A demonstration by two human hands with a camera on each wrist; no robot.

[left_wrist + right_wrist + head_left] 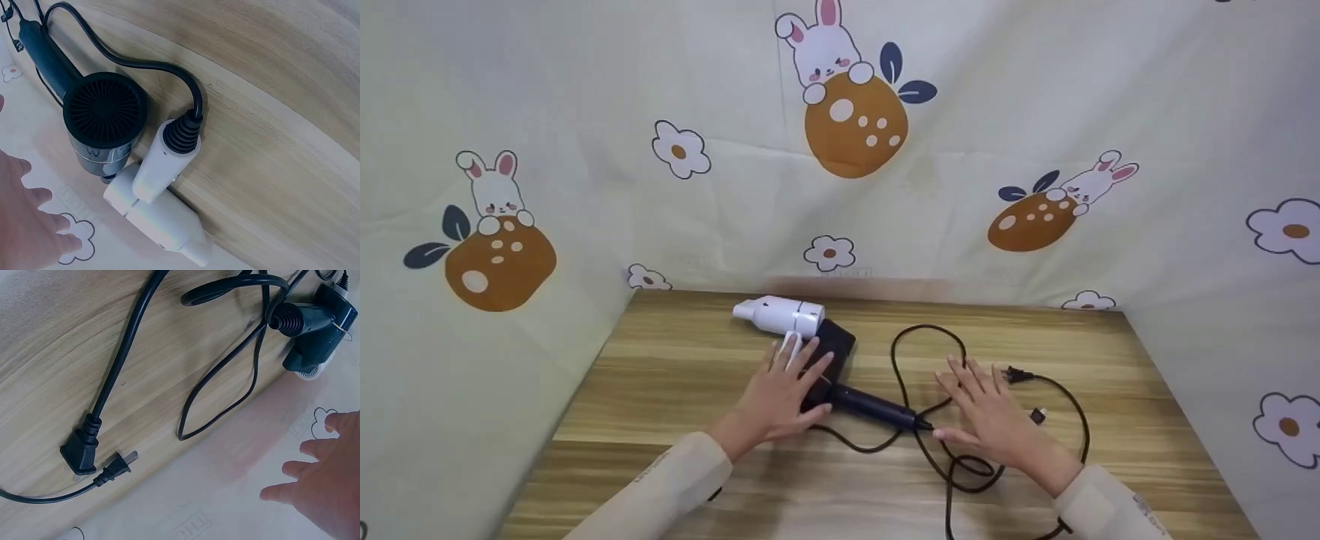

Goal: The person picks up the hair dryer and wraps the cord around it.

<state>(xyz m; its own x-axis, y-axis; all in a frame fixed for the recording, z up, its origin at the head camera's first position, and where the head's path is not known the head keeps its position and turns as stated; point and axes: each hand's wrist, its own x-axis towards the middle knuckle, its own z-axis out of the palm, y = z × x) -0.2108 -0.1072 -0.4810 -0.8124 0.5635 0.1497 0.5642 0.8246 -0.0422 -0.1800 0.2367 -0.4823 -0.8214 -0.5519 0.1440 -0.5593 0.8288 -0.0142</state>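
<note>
Two hair dryers lie side by side on the table: a white one [780, 315] with a tapered nozzle, and a dark one [877, 407] whose handle points toward the right hand. Over them is my left hand [781, 397], its fingers spread and holding nothing; it hides part of both dryers in the head view. In the left wrist view the white handle [160, 169] crosses the white barrel beside the dark dryer's round grille [104, 109]. My right hand [990, 412], fingers spread, is over the black cords [894, 352], next to the dark handle's end. It holds nothing.
Two black plugs, one larger [80, 453] and one with flat prongs [116, 467], lie on the table to the right. Looped cord spreads toward the near edge. A rabbit-print cloth [720, 210] hangs behind the wooden table [660, 360] and along its sides.
</note>
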